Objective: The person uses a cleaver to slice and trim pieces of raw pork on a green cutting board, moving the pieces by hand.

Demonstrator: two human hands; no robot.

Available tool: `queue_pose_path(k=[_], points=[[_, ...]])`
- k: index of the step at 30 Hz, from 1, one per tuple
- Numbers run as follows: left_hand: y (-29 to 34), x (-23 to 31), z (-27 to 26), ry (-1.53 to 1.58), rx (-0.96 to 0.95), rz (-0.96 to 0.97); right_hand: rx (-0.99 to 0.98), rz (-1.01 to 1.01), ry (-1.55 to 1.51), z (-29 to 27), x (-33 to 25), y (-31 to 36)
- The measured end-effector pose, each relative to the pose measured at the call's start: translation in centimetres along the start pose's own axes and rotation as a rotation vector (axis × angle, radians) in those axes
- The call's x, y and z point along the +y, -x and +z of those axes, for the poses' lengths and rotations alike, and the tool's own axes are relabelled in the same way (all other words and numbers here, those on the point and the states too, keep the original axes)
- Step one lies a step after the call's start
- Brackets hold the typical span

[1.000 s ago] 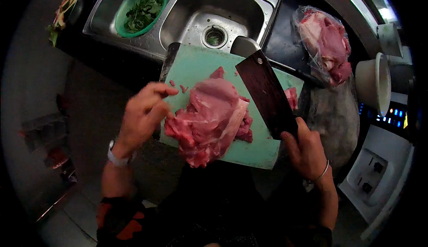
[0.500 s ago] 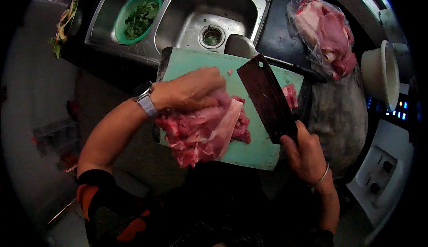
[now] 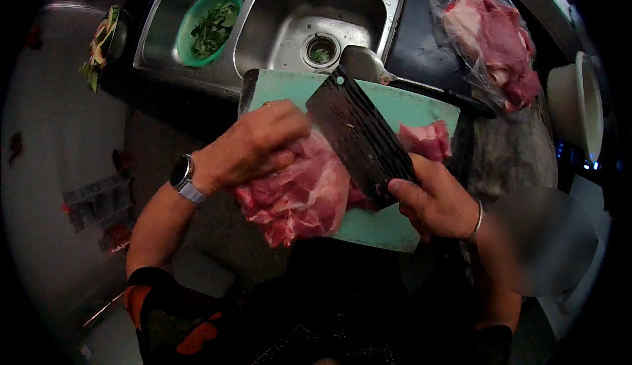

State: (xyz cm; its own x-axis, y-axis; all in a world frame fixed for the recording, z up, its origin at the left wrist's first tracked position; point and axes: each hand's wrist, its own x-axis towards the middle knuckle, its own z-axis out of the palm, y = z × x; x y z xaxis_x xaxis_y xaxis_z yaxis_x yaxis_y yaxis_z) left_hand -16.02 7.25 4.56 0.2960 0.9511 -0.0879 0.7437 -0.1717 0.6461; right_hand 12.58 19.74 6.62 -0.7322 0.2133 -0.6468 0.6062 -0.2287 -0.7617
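Observation:
A large slab of raw meat [image 3: 296, 197] lies on the green cutting board [image 3: 283, 87], its near left part hanging past the board's edge. My left hand [image 3: 260, 141], a watch on its wrist, is closed with bent fingers on the slab's far left part. In my right hand [image 3: 438, 197] is a dark cleaver [image 3: 362, 134], gripped at its handle. The broad blade slants over the slab's right side and hides some of the meat beneath it. A smaller cut piece of meat [image 3: 428, 141] rests on the board, right of the blade.
Beyond the board is a double steel sink [image 3: 309, 9]; its left basin holds a green bowl [image 3: 187, 32] with leafy greens. More raw meat in a clear plastic bag [image 3: 494, 42] lies at the far right, beside a pale tub [image 3: 573, 108]. Vegetable scraps [image 3: 100, 45] sit far left.
My right hand has brought the cleaver leftward, from beside the slab to over its right edge. My left hand has shifted slightly left on the meat.

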Motion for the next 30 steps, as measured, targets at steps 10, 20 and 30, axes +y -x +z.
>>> queue_pose_path(k=[10,20,30], points=[[-1.0,0.9,-1.6,-0.026,-0.073,0.094,-0.238,0.171,-0.252,-1.1,-1.8,-2.1],[-3.6,-0.1,-4.2,0.144,-0.218,0.127,-0.358,0.214,-0.492,-1.8,-0.1,-4.1],[-5.6,0.8,-4.6,0.028,-0.352,0.061,-0.33,0.086,-0.625,-0.2,-0.1,-6.5]])
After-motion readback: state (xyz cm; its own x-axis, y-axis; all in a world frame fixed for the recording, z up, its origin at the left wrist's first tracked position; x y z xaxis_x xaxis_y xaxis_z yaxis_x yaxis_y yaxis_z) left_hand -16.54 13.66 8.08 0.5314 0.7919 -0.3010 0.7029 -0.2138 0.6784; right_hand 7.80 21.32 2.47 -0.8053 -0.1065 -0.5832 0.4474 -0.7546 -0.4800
